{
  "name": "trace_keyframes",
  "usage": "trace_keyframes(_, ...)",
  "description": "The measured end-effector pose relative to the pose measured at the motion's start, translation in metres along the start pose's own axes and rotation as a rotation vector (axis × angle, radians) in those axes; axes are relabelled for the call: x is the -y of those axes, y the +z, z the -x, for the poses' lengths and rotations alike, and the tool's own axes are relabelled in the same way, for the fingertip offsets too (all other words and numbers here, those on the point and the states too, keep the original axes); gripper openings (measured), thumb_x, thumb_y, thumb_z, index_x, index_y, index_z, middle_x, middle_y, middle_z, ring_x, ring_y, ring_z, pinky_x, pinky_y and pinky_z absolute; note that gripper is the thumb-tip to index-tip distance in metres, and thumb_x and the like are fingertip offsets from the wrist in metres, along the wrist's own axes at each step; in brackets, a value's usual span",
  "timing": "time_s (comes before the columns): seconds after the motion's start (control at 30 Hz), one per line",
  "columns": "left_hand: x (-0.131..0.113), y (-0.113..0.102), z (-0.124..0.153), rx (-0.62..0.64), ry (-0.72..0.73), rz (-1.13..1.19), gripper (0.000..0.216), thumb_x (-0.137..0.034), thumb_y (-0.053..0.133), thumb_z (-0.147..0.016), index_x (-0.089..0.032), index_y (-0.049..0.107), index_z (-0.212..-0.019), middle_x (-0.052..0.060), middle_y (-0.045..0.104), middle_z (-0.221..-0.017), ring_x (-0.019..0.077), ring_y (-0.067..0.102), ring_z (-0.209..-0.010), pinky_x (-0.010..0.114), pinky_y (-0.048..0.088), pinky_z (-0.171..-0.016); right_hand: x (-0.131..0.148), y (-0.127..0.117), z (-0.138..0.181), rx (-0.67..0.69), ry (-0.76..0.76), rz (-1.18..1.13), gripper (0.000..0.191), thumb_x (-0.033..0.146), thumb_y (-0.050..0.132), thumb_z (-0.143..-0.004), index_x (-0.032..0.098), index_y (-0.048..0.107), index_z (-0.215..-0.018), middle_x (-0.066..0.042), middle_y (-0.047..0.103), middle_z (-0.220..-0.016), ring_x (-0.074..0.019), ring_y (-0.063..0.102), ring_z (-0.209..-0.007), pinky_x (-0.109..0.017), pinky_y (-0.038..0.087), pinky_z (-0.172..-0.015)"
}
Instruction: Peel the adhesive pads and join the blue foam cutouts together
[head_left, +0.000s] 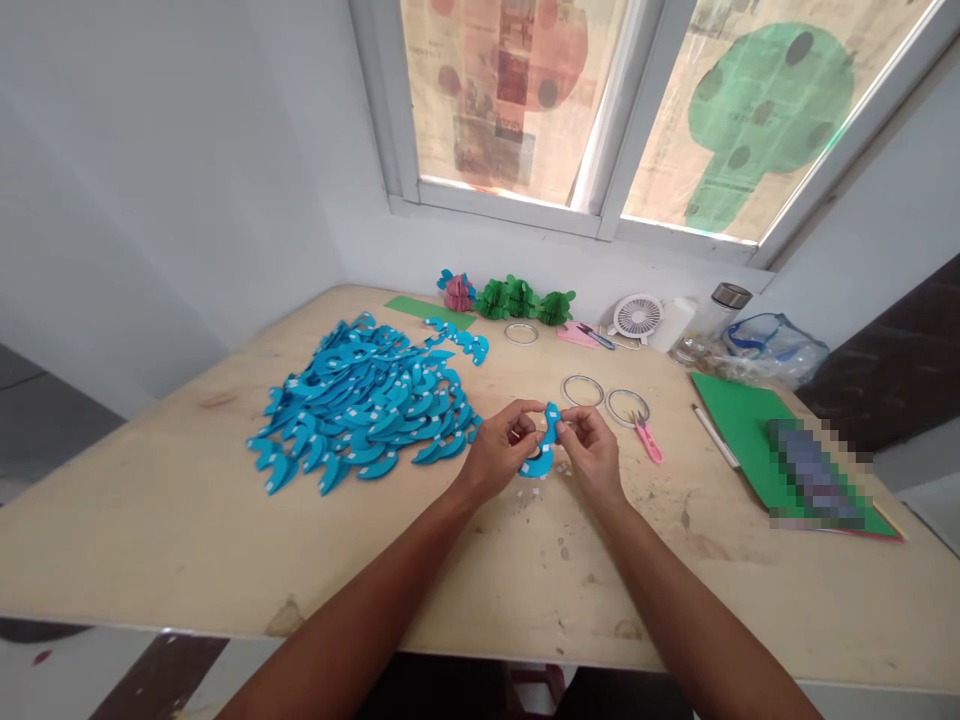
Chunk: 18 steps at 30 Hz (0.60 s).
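Over the middle of the pale wooden table, toward its near edge, I find both hands meeting on one blue crescent-shaped paper piece.

Left hand: thumb and forefinger are closed on the piece's left side, and the remaining fingers are curled beneath. Right hand: its fingertips are pinched on the upper tip from the right. Both grips are narrow pinches with nothing else in them. I cannot tell whether the lower end of the piece rests on the table or hangs just clear of it.

Governing relation: the piece sits directly between the two hands and touches both. Its long axis stands nearly upright in the view, leaning from a lower-left curve up to an upper-right tip. The lower curve lies nearer the left hand and the upper tip nearer the right. Neither hand is nearer overall.

Surroundings:
- A large heap of matching blue paper crescents lies left of the left hand, near it but apart.
- Two thin metal rings lie flat just beyond the right hand.
- Small pink snips lie just right of that hand, with one end at the rim of the farther-right ring.
- A green paper sheet lies well apart at the right.
- Small white scraps dot the table below the hands.
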<state>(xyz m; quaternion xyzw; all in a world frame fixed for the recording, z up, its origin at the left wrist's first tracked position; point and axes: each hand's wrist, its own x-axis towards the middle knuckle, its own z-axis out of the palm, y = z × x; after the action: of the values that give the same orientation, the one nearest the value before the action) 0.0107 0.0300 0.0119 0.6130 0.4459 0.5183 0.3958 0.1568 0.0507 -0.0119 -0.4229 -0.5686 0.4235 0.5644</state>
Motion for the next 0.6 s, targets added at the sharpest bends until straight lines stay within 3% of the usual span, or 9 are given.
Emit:
trace_keyframes(0.23,0.0002,-0.0001,0.0002,0.004,-0.003,0.001,0.027,-0.018,0.054,-0.075,-0.017,0.059,-0.101,-0.004,0.053,-0.063,0.0091,0.052,-0.056,0.019,0.042,-0.052,0.0014,0.0002,-0.0009,0.033,0.005,-0.026,0.014,0.032,0.063,-0.073,0.02,0.057,-0.078,-0.002,0.06,-0.077,-0.0145,0.055,-0.065,-0.027,0.045,-0.06)
trace_keyframes(0.6,-0.0021,0.0003,0.0007,0.007,0.002,-0.017,0.028,-0.017,0.055,-0.074,-0.017,0.06,-0.101,-0.004,0.055,-0.063,0.0091,0.053,-0.055,0.019,0.043,-0.052,0.0075,0.0017,-0.0011,0.008,0.05,-0.051,0.014,0.03,0.064,-0.071,0.019,0.056,-0.076,0.003,0.055,-0.063,-0.0122,0.05,-0.057,-0.025,0.04,-0.055)
